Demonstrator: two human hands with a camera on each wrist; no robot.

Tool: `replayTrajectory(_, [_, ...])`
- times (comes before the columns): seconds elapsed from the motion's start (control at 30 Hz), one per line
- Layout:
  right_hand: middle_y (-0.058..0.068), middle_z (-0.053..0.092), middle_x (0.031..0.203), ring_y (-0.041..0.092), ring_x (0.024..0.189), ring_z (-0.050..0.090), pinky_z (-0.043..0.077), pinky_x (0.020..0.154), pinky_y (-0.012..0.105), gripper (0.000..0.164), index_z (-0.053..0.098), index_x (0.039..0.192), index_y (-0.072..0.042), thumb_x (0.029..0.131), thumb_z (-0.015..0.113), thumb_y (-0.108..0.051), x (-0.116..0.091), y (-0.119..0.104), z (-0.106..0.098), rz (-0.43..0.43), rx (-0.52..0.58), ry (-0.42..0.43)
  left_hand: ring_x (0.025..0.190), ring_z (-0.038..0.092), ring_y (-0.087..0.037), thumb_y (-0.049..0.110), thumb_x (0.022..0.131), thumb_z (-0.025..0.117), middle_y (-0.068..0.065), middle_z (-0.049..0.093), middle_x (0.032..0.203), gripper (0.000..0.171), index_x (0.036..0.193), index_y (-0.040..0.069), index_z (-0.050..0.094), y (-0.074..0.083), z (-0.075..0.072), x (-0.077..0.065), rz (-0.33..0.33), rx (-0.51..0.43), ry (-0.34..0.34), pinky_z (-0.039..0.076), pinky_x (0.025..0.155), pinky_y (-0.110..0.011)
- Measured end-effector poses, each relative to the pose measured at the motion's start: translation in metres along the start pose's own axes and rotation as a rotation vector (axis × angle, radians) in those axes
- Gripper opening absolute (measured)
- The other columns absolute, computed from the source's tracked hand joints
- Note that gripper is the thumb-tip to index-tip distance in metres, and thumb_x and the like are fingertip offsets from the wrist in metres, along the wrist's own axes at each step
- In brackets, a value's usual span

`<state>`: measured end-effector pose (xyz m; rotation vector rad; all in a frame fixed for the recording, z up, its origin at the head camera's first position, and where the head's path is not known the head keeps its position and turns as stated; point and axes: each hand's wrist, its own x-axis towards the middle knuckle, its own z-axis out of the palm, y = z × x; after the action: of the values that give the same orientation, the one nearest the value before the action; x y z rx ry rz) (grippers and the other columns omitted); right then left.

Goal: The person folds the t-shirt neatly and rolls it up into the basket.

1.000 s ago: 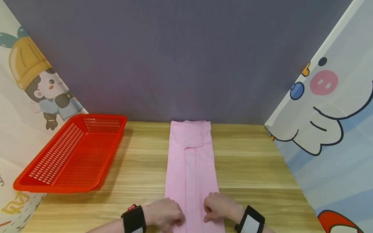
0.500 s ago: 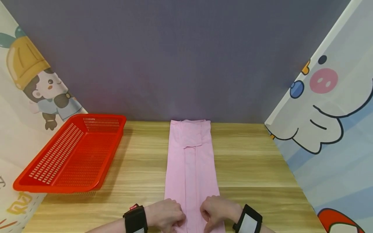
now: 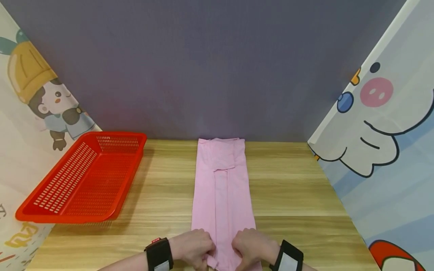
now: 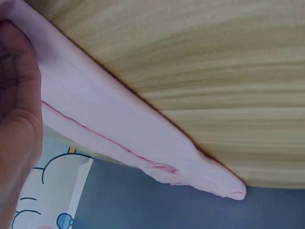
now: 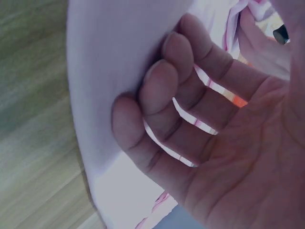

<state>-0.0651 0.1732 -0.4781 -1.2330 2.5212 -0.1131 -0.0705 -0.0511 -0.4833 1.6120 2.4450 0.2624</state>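
Both hands pinch the near end of a folded pink garment on the table.

The left hand point(image 3: 193, 250) and right hand point(image 3: 251, 248) sit close together, fingers curled onto the pink garment point(image 3: 222, 188), which runs as a long narrow strip down the middle of the wooden table point(image 3: 295, 195) to the grey back wall. A red basket point(image 3: 84, 177) stands well apart at the left.

Light wooden table point(image 3: 291, 195), folded pink cloth point(image 3: 222, 188) lengthwise at centre, red basket point(image 3: 81, 180) at left
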Motion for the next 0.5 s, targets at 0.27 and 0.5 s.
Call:
replayTrajectory(0.27, [-0.014, 0.032, 0.047, 0.004, 0.043, 0.03, 0.022, 0.04, 0.023, 0.048, 0.041, 0.048, -0.024, 0.059, 0.063, -0.065, -0.003, -0.012, 0.001, -0.001, -0.12, 0.03, 0.045, 0.022, 0.005, 0.023, 0.059, 0.064, 0.02, 0.031, 0.052, 0.016, 0.06, 0.026, 0.048, 0.001, 0.004, 0.002, -0.018, -0.055, 0.047, 0.018, 0.038, -0.012])
replayTrajectory(0.5, [-0.012, 0.037, 0.048, 0.006, 0.045, 0.031, 0.022, 0.041, 0.023, 0.035, 0.044, 0.049, -0.023, 0.065, 0.066, -0.045, -0.004, -0.018, 0.003, 0.007, -0.131, 0.069, 0.047, 0.028, 0.003, 0.018, 0.066, 0.057, 0.019, 0.035, 0.055, 0.012, 0.064, 0.026, 0.049, 0.005, 0.012, 0.002, -0.083, -0.019, 0.094, 0.021, 0.042, -0.013])
